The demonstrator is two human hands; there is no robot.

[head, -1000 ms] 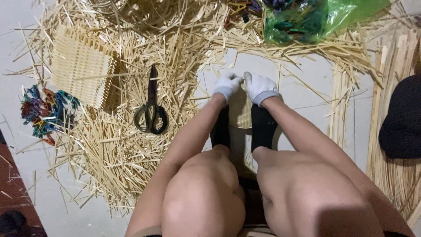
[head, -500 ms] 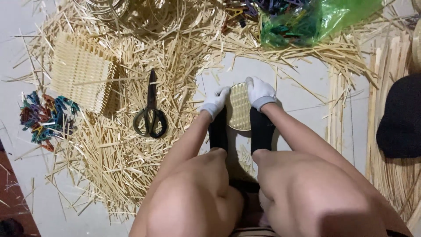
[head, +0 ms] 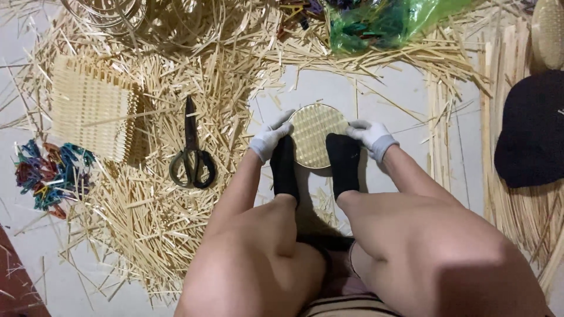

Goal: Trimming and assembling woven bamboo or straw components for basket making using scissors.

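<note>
I see left hand [head: 269, 138] and right hand [head: 371, 136], gloved, gripping opposite edges of round woven disc [head: 314, 136] | disc on floor, pinned under both socked feet [head: 343, 161] | step: steadying the rim | next, I judge: firm even grip.

A single package is seen, a crumpled translucent green plastic bag [head: 393, 20] laid at the top edge of the view on the scattered pale strips [head: 176, 88], with small dark and coloured pieces showing dimly through it; labels, signs and screens are not seen.
</note>
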